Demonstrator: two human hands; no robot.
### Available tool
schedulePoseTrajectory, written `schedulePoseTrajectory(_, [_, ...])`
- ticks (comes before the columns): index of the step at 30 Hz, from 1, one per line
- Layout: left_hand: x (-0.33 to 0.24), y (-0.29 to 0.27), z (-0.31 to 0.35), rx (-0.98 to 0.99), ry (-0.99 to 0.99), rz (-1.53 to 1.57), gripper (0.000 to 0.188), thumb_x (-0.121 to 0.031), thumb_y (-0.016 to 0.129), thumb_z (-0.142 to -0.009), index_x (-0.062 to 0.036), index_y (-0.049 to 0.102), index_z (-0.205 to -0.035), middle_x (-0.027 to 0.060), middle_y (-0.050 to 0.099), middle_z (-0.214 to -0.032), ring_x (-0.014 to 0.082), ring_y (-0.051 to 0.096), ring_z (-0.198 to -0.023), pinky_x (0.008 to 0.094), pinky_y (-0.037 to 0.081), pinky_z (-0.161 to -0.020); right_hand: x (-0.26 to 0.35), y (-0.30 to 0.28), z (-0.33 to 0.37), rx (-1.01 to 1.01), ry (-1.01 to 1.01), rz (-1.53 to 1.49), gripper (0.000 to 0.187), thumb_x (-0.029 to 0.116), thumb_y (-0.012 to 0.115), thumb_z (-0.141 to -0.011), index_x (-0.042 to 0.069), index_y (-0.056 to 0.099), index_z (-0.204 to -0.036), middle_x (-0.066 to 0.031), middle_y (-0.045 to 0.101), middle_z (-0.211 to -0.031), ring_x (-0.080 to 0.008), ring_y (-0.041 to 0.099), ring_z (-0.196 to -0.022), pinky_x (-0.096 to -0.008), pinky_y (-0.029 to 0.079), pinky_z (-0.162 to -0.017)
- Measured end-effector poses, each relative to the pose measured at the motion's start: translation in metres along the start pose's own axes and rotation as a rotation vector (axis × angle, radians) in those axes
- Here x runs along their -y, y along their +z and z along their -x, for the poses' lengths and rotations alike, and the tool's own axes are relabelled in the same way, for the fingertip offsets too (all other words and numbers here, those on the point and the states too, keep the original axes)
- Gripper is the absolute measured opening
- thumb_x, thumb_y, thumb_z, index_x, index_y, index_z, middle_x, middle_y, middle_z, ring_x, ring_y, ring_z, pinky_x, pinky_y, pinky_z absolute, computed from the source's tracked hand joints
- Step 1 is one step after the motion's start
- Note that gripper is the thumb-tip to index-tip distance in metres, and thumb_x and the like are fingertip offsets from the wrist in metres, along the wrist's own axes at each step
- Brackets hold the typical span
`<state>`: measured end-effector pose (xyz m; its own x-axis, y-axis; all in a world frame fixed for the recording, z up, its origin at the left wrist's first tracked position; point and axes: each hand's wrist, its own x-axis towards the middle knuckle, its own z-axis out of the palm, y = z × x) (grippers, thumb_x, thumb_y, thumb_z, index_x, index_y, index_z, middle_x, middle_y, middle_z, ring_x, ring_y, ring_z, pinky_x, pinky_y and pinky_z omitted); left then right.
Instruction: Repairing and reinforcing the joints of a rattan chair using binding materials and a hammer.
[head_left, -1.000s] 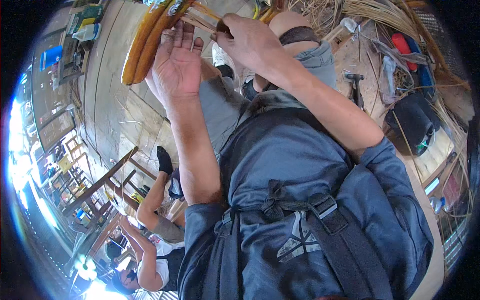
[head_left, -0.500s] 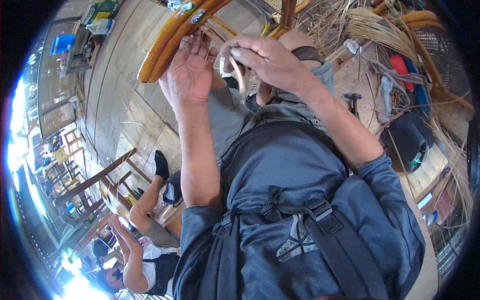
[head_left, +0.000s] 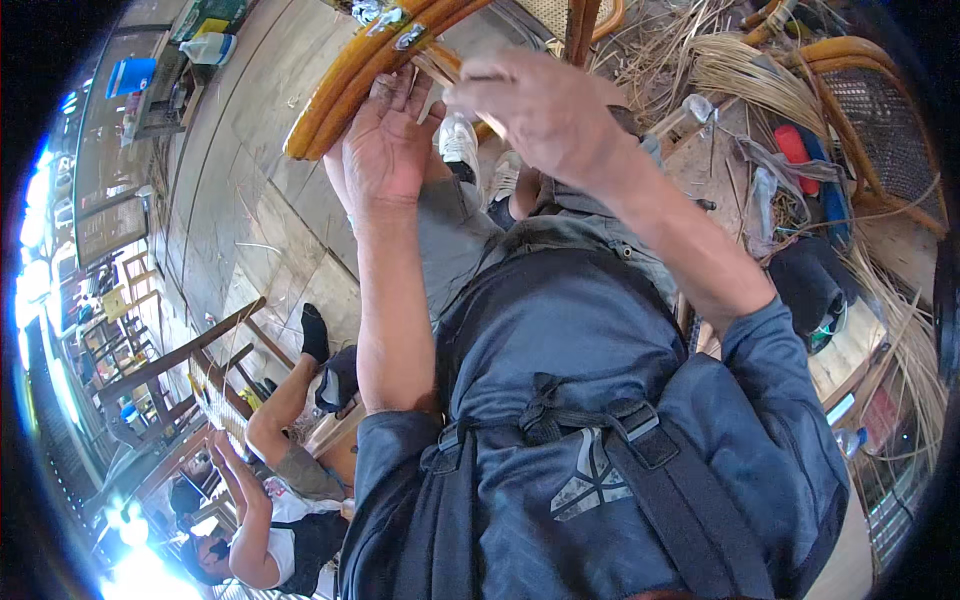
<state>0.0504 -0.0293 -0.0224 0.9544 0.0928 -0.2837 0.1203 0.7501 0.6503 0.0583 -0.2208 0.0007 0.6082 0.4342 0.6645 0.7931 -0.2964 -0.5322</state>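
Note:
A curved, varnished rattan frame (head_left: pixel 345 108) of poles laid side by side crosses the top of the view. My left hand (head_left: pixel 385 165) is palm up against its lower edge, fingers extended toward the pole and thumb apart; the hand is open. Pale patches of wrapping or tape (head_left: pixel 408 38) show on the frame. My right hand (head_left: pixel 550 125), blurred by motion, is to the right with its fingers closed. A flat cane strip (head_left: pixel 437 64) runs between the frame and that hand, which grips it; the fingertips are partly smeared.
Loose cane bundles (head_left: pixel 745 72) litter the right side. Beside them lie a red cylindrical object (head_left: pixel 792 155), a black cap (head_left: pixel 805 285) and a woven rattan chair (head_left: pixel 870 105). At lower left another person (head_left: pixel 265 535) sits near a wooden frame (head_left: pixel 190 355). A white jug (head_left: pixel 208 49) stands at upper left.
My right hand has moved up and slightly right, drawing the cane strip along; its hanging loop no longer shows. My left hand stays almost in place under the frame.

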Motion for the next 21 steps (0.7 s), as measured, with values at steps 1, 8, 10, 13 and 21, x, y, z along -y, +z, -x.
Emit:
schedulePoseTrajectory(1, [-0.001,0.001,0.002,-0.028,0.011,0.001,0.034,-0.011,0.049,-0.086,-0.0081,0.046,-0.120,0.0112,0.053,-0.119,0.0295,0.044,-0.117,0.0482,0.031,-0.092,-0.003,-0.004,-0.015,0.049,-0.097,0.057,0.017,0.013,0.058,-0.079,0.011,0.063,-0.094,-0.0069,0.060,-0.094,-0.0268,0.060,-0.085,-0.0355,0.049,-0.067])
schedulePoseTrajectory(8, [-0.011,0.015,0.037,-0.048,0.071,-0.241,0.026,-0.004,0.052,-0.086,-0.0002,0.049,-0.111,0.0143,0.061,-0.096,0.0269,0.062,-0.082,0.0363,0.049,-0.069,0.060,-0.032,-0.119,0.470,0.306,0.526,0.019,0.013,0.068,-0.077,-0.001,0.059,-0.068,-0.0124,0.062,-0.067,-0.0258,0.058,-0.058,-0.0335,0.050,-0.056])
schedulePoseTrajectory(10, [-0.016,0.022,0.055,-0.030,0.178,-0.358,0.018,-0.004,0.050,-0.088,0.0031,0.051,-0.104,0.0135,0.061,-0.086,0.0230,0.062,-0.071,0.0308,0.050,-0.064,0.025,-0.028,-0.130,0.423,0.180,0.274,0.020,0.015,0.068,-0.076,-0.001,0.059,-0.066,-0.0131,0.060,-0.064,-0.0263,0.058,-0.056,-0.0347,0.048,-0.055])
schedulePoseTrajectory(13, [-0.037,0.041,0.057,0.090,0.287,-0.458,0.015,-0.003,0.048,-0.089,0.0033,0.053,-0.102,0.0115,0.060,-0.082,0.0202,0.061,-0.072,0.0300,0.050,-0.065,0.029,-0.029,-0.160,0.542,0.197,0.279,0.023,0.017,0.069,-0.075,0.000,0.058,-0.064,-0.0150,0.057,-0.058,-0.0275,0.057,-0.055,-0.0367,0.046,-0.054])
schedulePoseTrajectory(21, [-0.089,0.071,0.016,-0.206,0.656,-1.606,0.023,-0.018,0.058,-0.083,-0.0029,0.061,-0.100,0.0120,0.062,-0.083,0.0193,0.061,-0.074,0.0298,0.046,-0.069,-0.022,0.008,-0.163,0.251,-0.070,0.079,0.023,0.020,0.071,-0.070,0.002,0.058,-0.064,-0.0164,0.058,-0.059,-0.0311,0.059,-0.059,-0.0379,0.046,-0.057])
